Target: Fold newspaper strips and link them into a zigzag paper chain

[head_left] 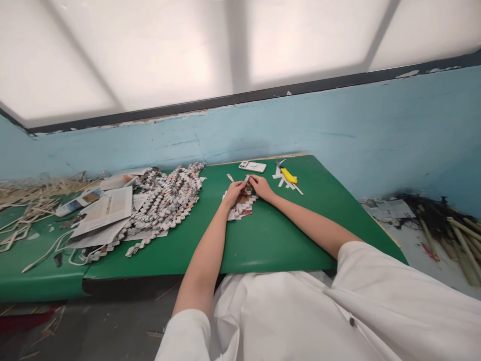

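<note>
My left hand (pixel 235 192) and my right hand (pixel 262 188) meet over the green table, fingers bent in a pinch. Between their fingertips is a narrow folded paper strip (pixel 247 178). Another printed paper strip (pixel 230 177) sticks up just beyond the left fingers. Below both hands lies a small zigzag piece of interlocked folded paper (pixel 244 207), partly covered by the left hand. Right of my hands, a yellow utility knife (pixel 288 175) rests on loose white paper strips (pixel 290 185). How the fingertips grip the strip is too small to see closely.
Long chains of folded paper (pixel 169 200) are heaped on the left, beside printed sheets (pixel 108 210) and a white cable (pixel 47 254). A white phone (pixel 252 166) lies near the blue wall (pixel 338 120). Cut stalks (pixel 462 240) lie on the floor to the right.
</note>
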The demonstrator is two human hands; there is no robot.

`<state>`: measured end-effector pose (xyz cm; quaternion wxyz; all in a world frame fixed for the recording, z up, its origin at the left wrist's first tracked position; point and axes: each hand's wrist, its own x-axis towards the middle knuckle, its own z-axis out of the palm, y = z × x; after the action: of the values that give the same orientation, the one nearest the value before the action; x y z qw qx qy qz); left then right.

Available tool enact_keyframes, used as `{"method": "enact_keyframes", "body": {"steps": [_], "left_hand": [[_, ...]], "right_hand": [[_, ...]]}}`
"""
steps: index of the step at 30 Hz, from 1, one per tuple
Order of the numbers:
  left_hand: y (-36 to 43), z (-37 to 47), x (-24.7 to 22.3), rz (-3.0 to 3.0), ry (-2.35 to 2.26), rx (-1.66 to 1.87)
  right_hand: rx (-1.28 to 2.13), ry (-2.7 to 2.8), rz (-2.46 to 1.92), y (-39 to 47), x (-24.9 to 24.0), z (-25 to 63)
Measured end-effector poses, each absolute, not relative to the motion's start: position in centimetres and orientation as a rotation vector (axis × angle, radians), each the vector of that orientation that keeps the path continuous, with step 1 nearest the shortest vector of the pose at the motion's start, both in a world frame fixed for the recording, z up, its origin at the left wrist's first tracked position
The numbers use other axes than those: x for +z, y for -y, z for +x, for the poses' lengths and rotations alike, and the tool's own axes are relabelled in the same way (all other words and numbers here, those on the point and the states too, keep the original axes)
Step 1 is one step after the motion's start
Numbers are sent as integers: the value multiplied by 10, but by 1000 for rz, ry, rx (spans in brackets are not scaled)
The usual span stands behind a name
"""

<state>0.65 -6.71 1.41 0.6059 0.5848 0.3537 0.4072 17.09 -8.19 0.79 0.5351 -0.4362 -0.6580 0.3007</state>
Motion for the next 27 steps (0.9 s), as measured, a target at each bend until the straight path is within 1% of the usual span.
{"method": "enact_keyframes", "body": {"steps": [5,11,17,22,27], "left_hand": [[67,6,13,1410,-852,927],[65,6,11,1466,-836,924],[65,5,10,1515,-854,889],[66,5,10,1547,-878,882],[68,5,12,1540,-864,889]], "right_hand": [[693,1566,-1030,86,13,172],[812,1482,-964,85,12,172],[700,1495,-1038,84,13,173],[704,1497,-1058,83,12,173],[634,1557,-1051,84,13,173]]}}
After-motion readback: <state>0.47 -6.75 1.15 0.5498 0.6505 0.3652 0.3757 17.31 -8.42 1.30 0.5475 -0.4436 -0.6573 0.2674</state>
